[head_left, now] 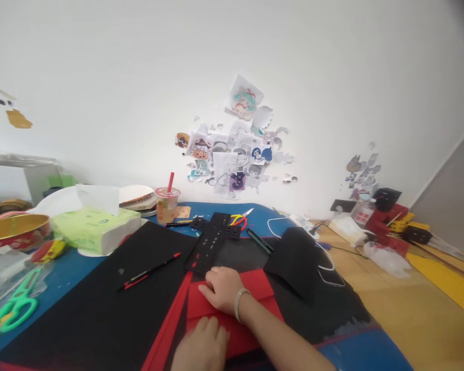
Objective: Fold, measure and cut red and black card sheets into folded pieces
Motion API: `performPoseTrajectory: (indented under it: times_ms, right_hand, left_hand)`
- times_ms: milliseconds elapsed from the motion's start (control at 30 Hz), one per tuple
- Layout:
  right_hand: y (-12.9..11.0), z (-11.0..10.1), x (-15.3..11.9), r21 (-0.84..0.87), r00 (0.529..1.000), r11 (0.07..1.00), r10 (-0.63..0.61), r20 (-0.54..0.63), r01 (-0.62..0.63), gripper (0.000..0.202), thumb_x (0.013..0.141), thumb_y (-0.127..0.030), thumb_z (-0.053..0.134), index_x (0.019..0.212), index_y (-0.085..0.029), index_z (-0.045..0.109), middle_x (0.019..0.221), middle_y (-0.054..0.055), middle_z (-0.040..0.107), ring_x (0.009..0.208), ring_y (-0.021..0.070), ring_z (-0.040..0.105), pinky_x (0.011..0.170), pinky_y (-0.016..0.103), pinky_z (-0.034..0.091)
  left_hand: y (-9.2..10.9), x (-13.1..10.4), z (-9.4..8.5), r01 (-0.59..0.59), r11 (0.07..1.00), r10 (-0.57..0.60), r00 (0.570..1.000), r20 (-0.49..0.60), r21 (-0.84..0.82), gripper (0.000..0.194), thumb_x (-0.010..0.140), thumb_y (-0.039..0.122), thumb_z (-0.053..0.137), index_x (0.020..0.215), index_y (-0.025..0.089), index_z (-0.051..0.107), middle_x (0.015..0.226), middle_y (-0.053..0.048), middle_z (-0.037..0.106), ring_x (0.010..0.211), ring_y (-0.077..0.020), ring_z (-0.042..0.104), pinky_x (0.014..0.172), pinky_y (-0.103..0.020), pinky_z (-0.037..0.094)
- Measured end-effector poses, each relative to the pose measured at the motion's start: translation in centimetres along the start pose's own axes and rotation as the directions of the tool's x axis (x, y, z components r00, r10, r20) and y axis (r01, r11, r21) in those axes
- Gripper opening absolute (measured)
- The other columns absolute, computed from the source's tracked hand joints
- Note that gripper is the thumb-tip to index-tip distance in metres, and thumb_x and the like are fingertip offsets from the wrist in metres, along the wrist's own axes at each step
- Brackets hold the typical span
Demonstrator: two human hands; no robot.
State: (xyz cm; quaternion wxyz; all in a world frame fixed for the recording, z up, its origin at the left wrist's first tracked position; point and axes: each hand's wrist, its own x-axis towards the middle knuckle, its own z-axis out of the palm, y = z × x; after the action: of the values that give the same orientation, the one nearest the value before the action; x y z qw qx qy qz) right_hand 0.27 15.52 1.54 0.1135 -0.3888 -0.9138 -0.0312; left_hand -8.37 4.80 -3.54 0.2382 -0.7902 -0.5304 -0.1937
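Note:
Red paper (255, 293) with a folded flap lies on black sheets in front of me. My right hand (224, 290), a bracelet at its wrist, presses on the upper part of the red paper with its fingers curled. Nearer to me, my left hand (203, 345) rests on the lower left part of the same paper; it is blurred and its fingers are bent. Long red strips (170, 322) lie just left of the hands. A black cut-out piece with holes (209, 245) is beyond them.
A black and red pen (152, 270) lies on black paper (81, 304). Folded black paper (294, 257) stands at right. Further off are scissors (240, 220), a drink cup (167, 205) and a tissue pack (96, 226). Green scissors (17, 304) lie at far left.

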Motion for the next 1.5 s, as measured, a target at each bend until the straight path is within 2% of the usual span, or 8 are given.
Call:
performPoseTrajectory:
  times_ms: [133, 300, 533, 633, 900, 1100, 1233, 1500]
  right_hand:
    - [0.9, 0.4, 0.2, 0.014, 1.0, 1.0, 0.002, -0.007, -0.002, 0.013, 0.083, -0.023, 0.053, 0.074, -0.02, 0.062, 0.076, -0.002, 0.065, 0.069, 0.0113, 0.059, 0.058, 0.021, 0.037]
    - [3.2, 0.0, -1.5, -0.001, 0.991, 0.992, 0.125, -0.055, -0.125, 0.024, 0.088, -0.024, 0.046, 0.071, -0.019, 0.063, 0.076, 0.0, 0.067, 0.068, 0.0111, 0.059, 0.057, 0.022, 0.034]
    - [5.6, -0.8, -3.4, -0.023, 0.975, 0.975, 0.22, -0.03, -0.221, 0.022, 0.086, -0.026, 0.048, 0.075, -0.018, 0.066, 0.079, 0.003, 0.07, 0.07, 0.015, 0.064, 0.059, 0.024, 0.038]
    - [5.4, -0.8, -3.4, -0.024, 0.97, 0.969, 0.245, -0.012, -0.245, 0.022, 0.087, -0.026, 0.046, 0.08, -0.018, 0.066, 0.084, 0.004, 0.071, 0.075, 0.0162, 0.065, 0.063, 0.025, 0.041]
    - [4.8, -1.5, -1.9, -0.006, 0.936, 0.938, 0.345, 0.071, -0.346, 0.022, 0.084, -0.028, 0.051, 0.079, -0.017, 0.069, 0.084, 0.009, 0.072, 0.079, 0.0221, 0.067, 0.067, 0.03, 0.047]
    - [3.7, -0.4, 0.7, 0.055, 0.885, 0.883, 0.462, 0.061, -0.466, 0.023, 0.091, -0.034, 0.05, 0.093, -0.014, 0.062, 0.092, 0.004, 0.066, 0.082, 0.0158, 0.063, 0.076, 0.036, 0.05]
    - [4.1, 0.0, 0.4, 0.122, 0.848, 0.841, 0.53, 0.015, -0.527, 0.022, 0.091, -0.033, 0.05, 0.094, -0.014, 0.06, 0.092, 0.003, 0.064, 0.079, 0.0145, 0.062, 0.073, 0.034, 0.051]
    - [4.8, 0.3, -0.1, 0.206, 0.819, 0.826, 0.556, -0.141, -0.525, 0.034, 0.09, -0.028, 0.043, 0.061, -0.02, 0.059, 0.062, -0.001, 0.063, 0.053, 0.0101, 0.05, 0.049, 0.023, 0.033]
  left_hand:
    - [-1.4, 2.0, 1.8, 0.065, 0.997, -0.062, 0.996, -0.061, 0.047, 0.043, 0.08, 0.017, 0.039, 0.118, 0.005, 0.054, 0.124, -0.021, 0.056, 0.114, -0.0328, 0.052, 0.089, -0.048, 0.044]
    - [-2.2, 1.3, 3.8, 0.04, 0.998, -0.039, 0.999, -0.013, 0.048, 0.052, 0.082, 0.035, 0.04, 0.123, 0.004, 0.05, 0.131, -0.02, 0.048, 0.117, -0.0319, 0.05, 0.092, -0.044, 0.045]
    - [-2.0, 4.7, 1.7, -0.008, 1.0, 0.007, 0.983, 0.182, 0.001, 0.049, 0.081, 0.024, 0.036, 0.123, 0.003, 0.05, 0.132, -0.02, 0.046, 0.124, -0.0323, 0.042, 0.098, -0.046, 0.039]
    - [-1.6, 6.1, 1.1, -0.022, 0.998, 0.034, 0.967, 0.254, -0.052, 0.051, 0.087, 0.034, 0.032, 0.13, 0.009, 0.044, 0.138, -0.014, 0.041, 0.128, -0.0275, 0.037, 0.102, -0.044, 0.035]
    - [-1.3, 6.1, 0.2, 0.04, 0.996, -0.005, 0.928, 0.371, -0.086, 0.054, 0.086, 0.039, 0.033, 0.132, 0.011, 0.041, 0.141, -0.015, 0.033, 0.13, -0.0297, 0.031, 0.102, -0.048, 0.033]
    - [-1.4, 6.7, 1.0, 0.034, 0.997, -0.006, 0.926, 0.377, -0.069, 0.048, 0.085, 0.021, 0.029, 0.129, 0.012, 0.044, 0.139, -0.01, 0.039, 0.131, -0.0237, 0.031, 0.105, -0.042, 0.031]
    - [-0.4, 8.5, 2.5, 0.118, 0.993, -0.113, 0.94, 0.323, 0.003, 0.052, 0.082, 0.012, 0.028, 0.132, 0.002, 0.036, 0.141, -0.02, 0.033, 0.132, -0.0307, 0.027, 0.103, -0.048, 0.03]
    - [0.2, 8.9, 2.7, 0.051, 0.996, -0.033, 0.973, 0.228, -0.075, 0.05, 0.084, 0.017, 0.032, 0.133, 0.007, 0.037, 0.142, -0.018, 0.033, 0.133, -0.0292, 0.023, 0.106, -0.043, 0.027]
